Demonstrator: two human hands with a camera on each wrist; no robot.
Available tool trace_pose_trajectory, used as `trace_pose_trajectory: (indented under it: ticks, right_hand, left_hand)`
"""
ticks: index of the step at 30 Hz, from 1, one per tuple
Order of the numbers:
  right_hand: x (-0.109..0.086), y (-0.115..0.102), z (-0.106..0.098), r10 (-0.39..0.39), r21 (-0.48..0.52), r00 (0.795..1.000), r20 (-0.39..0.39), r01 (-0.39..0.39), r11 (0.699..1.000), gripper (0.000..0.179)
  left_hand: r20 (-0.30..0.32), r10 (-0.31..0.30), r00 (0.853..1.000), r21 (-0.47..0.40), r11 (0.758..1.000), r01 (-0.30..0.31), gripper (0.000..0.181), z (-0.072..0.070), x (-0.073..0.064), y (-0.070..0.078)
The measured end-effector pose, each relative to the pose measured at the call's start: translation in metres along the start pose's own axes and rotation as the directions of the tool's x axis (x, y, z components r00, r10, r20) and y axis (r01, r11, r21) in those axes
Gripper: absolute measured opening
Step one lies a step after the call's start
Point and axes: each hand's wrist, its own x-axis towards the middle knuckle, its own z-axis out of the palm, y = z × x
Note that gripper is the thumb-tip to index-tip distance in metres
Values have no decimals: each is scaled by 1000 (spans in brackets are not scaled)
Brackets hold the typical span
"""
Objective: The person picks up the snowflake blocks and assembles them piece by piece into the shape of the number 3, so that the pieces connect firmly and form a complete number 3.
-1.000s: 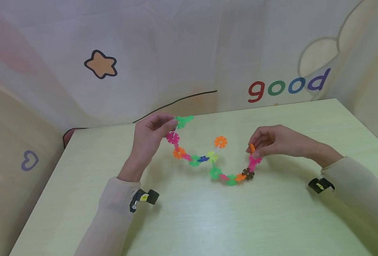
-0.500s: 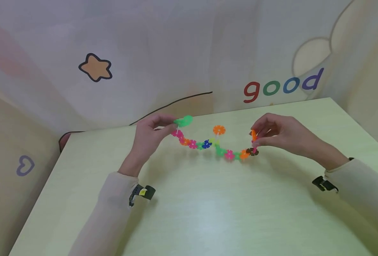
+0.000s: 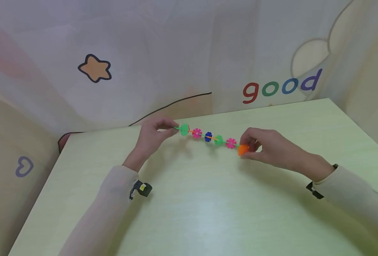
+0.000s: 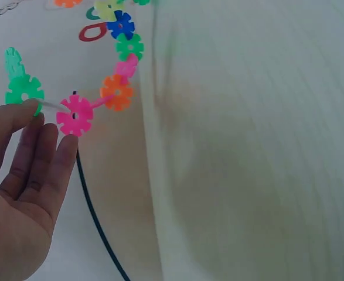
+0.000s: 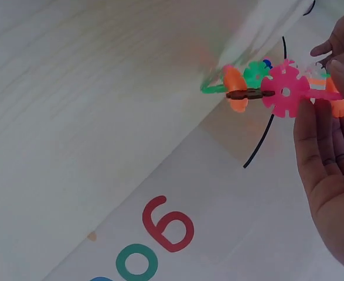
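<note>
A chain of interlocking plastic snowflake discs (image 3: pixel 197 133) stretches between my two hands over the table. My left hand (image 3: pixel 155 137) pinches its left end with thumb and fingertips. In the left wrist view the thumb lies on a green disc (image 4: pixel 25 92), and a pink disc (image 4: pixel 75 116) sits at a fingertip; orange, blue and yellow discs follow upward. At the other end my right hand (image 3: pixel 269 147) pinches the chain beside an orange disc (image 3: pixel 242 149). The right wrist view shows a larger-looking pink disc (image 5: pixel 286 91) at its fingertips, joined to a brown disc (image 5: pixel 248 94) seen edge-on.
The pale wood-grain table (image 3: pixel 192 213) extends below the hands to the front. Behind it hangs a light cloth backdrop (image 3: pixel 163 42) with a printed star (image 3: pixel 95 68) and the word "good" (image 3: pixel 270 89). Both sleeved wrists wear black straps with small devices.
The right hand rose, then came down and turned toward the left. From the head view, the chain has gone from a sagging curve to a nearly straight, slanting line, still held at both ends.
</note>
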Motion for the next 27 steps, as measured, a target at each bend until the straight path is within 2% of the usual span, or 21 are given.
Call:
trace_pose_trajectory:
  ticks: [6,9,14,19,23,27]
  right_hand:
    - [1,-6,18,-13,-122,998,57,20,992,34]
    - [0,-6,27,-27,-176,996,82,41,984,31]
    - [-3,-2,36,-116,-197,989,96,133,971,30]
    - [-5,-2,40,-167,-164,981,102,182,970,26]
    - [-5,0,39,-181,-84,977,116,191,978,22]
    - [-5,2,33,-159,23,981,111,157,987,23]
  left_hand:
    - [44,-82,996,54,995,80,11,3,1,-10]
    - [54,-121,991,32,992,120,12,4,2,-14]
    - [71,-184,980,-19,982,185,15,7,4,-22]
    - [94,-228,969,-30,972,231,21,8,3,-25]
    - [107,-306,946,-20,951,309,23,8,2,-26]
    - [126,-361,924,29,933,360,26,7,1,-26]
